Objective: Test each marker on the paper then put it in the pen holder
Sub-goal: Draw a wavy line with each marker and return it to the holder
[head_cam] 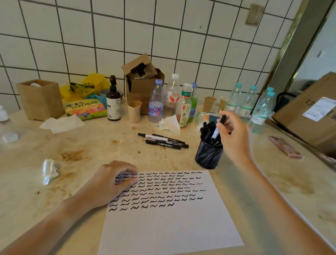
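Nearest the viewer, the paper (168, 217) lies flat on the stained table (28, 207), its upper half filled with rows of black test squiggles and its lower half blank. The left hand (112, 180) rests on the sheet's upper left corner, fingers loosely curled, pinning it and gripping nothing. Just beyond the sheet's far right corner stands the black mesh pen holder (208, 156), already crowded with dark markers. The right hand (233, 136) pinches one marker (218, 129) above the holder, its lower end among those inside; by appearance this one is being deposited. Progress is judged well advanced: three or four loose markers (163, 141) on the table beyond the sheet remain to be tested. Legible text is scarce: a clear bottle (156, 101) shows partial purple lettering, "amen" or similar; a colourful packet (85, 108) bears Chinese characters; the markers' own labels are too small to read.
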